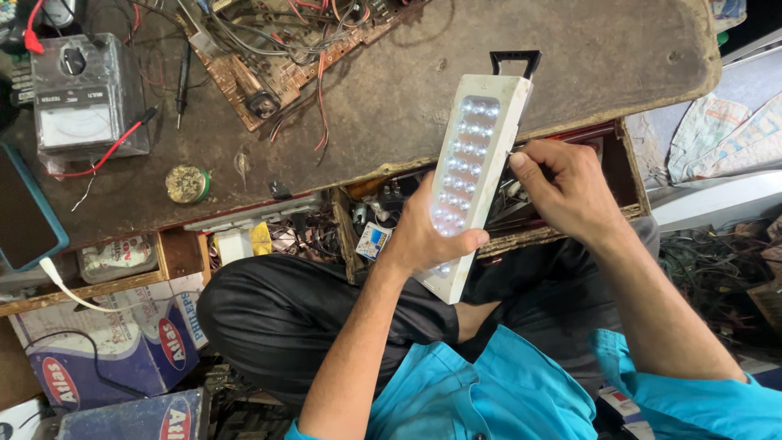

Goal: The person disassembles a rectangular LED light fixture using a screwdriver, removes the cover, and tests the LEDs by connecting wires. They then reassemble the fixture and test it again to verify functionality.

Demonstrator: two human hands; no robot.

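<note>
Head view looks straight down on a person sitting cross-legged at a low worn tabletop (570,57), working over their lap. The left hand (423,236) has a firm closed grip around the lower part of a long white LED lantern (472,179), thumb lying across the lit face, the black carry handle (515,61) pointing away over the tabletop's edge. The right hand (566,191) is pinched shut on a thin tool whose small tip touches the lantern's right side edge; the tool is mostly hidden by the fingers, so I can't say what kind it is. To my eye, the work at that side edge would go best with the left hand keeping the lantern from twisting, and the tool held square to the casing so it doesn't skid across the plastic. Room is tight: right under the hands sits an open wooden drawer (631,175) crammed with parts, its rim close to the right wrist, and the tabletop's ragged front edge runs just behind the lantern's upper half. Farther left, well apart, are an analog meter (77,106) with red leads, a bare circuit board (277,57) tangled in wires, and a small round tin (187,184). The freest space looks to be above the lap, toward the person.
</note>
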